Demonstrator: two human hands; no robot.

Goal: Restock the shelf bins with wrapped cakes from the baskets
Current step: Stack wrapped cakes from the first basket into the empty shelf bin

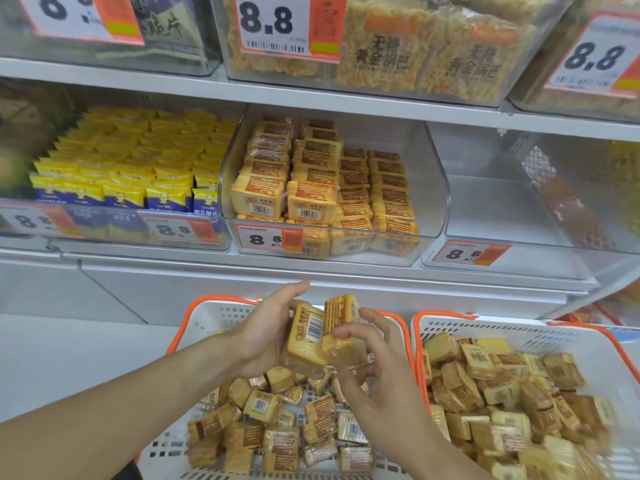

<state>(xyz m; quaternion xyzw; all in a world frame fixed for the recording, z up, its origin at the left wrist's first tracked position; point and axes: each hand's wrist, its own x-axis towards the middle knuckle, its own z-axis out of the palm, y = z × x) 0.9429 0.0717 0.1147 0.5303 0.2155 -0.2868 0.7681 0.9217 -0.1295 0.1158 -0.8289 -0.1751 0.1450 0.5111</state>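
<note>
Both forearms reaching in from below, over left basket (194, 327). Left hand (263, 336) curled round a small stack of cakes (311, 341), barcode side up; right hand (374, 344) pinching the same stack from the right, fingers bent on its wrapper. Stack held above the loose cakes in left basket, well below the shelf. Right basket (446, 327) beside it, heaped with more cakes.

Higher up: middle bin (429, 188) partly filled in neat rows, with free room on its right side and on top of the lower rows. Right bin (485, 209) bare inside. Left bin (194, 233) full of yellow packets, of no concern.

For a good placing, probably: square the stack between both palms first, all labels facing one way as in the rows. Lift over the front lip of middle bin, not against it. Set down on the low right rows, then press back gently. Wrappers look slippery, so keep light pressure from both sides while lifting.
</note>
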